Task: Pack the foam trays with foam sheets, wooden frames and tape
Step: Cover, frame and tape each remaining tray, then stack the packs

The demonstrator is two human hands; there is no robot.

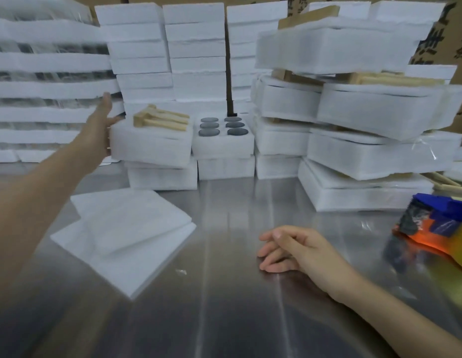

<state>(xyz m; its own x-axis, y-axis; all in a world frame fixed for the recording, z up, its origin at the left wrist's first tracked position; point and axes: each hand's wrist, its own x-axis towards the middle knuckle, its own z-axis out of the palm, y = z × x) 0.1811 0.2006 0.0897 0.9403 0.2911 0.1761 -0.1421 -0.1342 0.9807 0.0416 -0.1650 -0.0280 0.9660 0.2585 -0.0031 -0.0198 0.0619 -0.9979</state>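
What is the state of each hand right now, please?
Left hand: open, fingers straight, touching the side of a foam tray.
Right hand: open, relaxed, resting on the table, holding nothing.

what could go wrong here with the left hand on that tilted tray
The tray sits tilted at the left hand, so the wooden frames lying on top may slide off. The stack on the right leans and overhangs, and a bump could topple it.
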